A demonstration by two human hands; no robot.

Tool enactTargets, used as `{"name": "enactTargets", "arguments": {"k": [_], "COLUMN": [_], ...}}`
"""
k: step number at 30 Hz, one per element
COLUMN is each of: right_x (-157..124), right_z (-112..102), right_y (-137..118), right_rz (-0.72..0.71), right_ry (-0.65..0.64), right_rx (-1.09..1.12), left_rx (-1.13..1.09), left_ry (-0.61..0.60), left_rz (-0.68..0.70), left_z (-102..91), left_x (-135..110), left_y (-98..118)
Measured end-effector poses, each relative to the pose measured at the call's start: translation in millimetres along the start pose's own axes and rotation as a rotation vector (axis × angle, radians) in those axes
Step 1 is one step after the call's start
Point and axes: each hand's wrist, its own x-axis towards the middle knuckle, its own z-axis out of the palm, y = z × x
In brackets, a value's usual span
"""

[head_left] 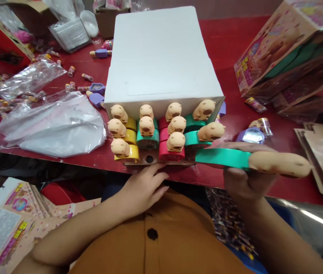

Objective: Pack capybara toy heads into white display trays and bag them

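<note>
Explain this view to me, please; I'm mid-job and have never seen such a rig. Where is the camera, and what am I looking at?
There is no machine here, only a person with two bare hands. The single picture comes from a camera worn on the head, looking forward and down, so the brown shirt below is the wearer's own.

The right hand holds a green toy topped by a beige animal figure. The left hand lies at the near edge of the white carton; whether it grips anything is unclear.

Similar toys with yellow, green and pink bases stand in rows at the carton's front. On the red table also lie clear plastic bags at left and printed boxes at right.
</note>
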Motion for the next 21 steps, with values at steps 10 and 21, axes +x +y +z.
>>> {"name": "enactTargets", "arguments": {"k": [10,21], "right_x": [39,24], "right_z": [-6,1], "right_y": [-30,7], "right_rz": [-0.271,0.078], "right_ry": [-0.245,0.022], "right_rx": [-0.143,-0.129], "left_rx": [0.076,0.091], "left_ry": [-0.043,-0.008], "left_rz": [-0.049,-0.028], "left_z": [2.3,1.8], "left_x": [0,0], "left_y": [-7,-14]}}
